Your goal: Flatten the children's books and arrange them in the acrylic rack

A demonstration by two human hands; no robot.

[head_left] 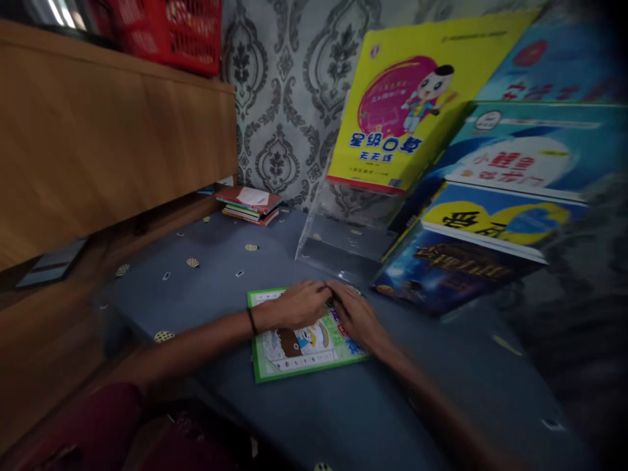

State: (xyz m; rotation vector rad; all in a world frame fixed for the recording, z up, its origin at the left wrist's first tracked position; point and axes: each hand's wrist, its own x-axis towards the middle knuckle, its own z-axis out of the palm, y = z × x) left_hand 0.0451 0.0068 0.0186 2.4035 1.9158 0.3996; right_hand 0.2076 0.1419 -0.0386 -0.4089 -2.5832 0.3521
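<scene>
A children's book with a green border and a cartoon cover [294, 343] lies flat on the dark table. Over its far part is my left hand [305, 304], its fingers curled in and a thin dark band round the wrist. My right hand [356, 317] reaches across the book's right side, fingers bent and close together. The fingertips of both hands meet near the book's far edge, around a small dark spot. What they pinch there, if anything, is hidden. Part of the cover's coloured lettering shows between the hands.
Beyond the hands stands a clear acrylic rack [338, 245] bearing a yellow workbook [392, 98]. More books [441, 268] lean in tiers at the right. A small book stack [250, 206] sits by the patterned wall. A red basket [171, 33] tops the wooden cabinet [118, 124] at left.
</scene>
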